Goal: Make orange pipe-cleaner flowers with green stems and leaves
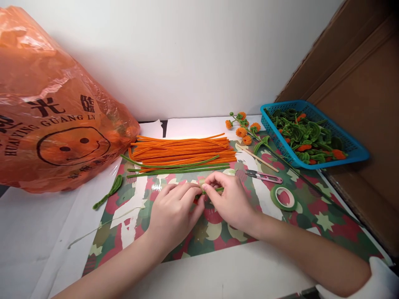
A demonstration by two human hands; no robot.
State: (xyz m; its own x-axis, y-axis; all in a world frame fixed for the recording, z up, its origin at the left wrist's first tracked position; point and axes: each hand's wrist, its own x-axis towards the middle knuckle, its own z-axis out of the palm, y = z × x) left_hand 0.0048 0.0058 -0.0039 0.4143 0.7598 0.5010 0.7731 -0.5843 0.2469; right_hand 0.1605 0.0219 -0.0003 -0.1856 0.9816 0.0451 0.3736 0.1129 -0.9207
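Note:
My left hand (174, 209) and my right hand (229, 199) meet fingertip to fingertip over the patterned mat (299, 224). Both pinch a short green pipe cleaner (215, 190) that pokes out between the fingers. Just beyond the hands lie a few long green pipe cleaners (177, 168) and a pile of orange pipe cleaners (183, 149). Most of the held piece is hidden by my fingers.
A big orange plastic bag (52, 108) fills the left. A blue basket (358, 151) of green and orange pieces stands at the right. Nearby lie small snips (264, 177), a green tape roll (283, 198), a wooden stick (258, 158), a flower stem (245, 128) and a green leaf shape (109, 193).

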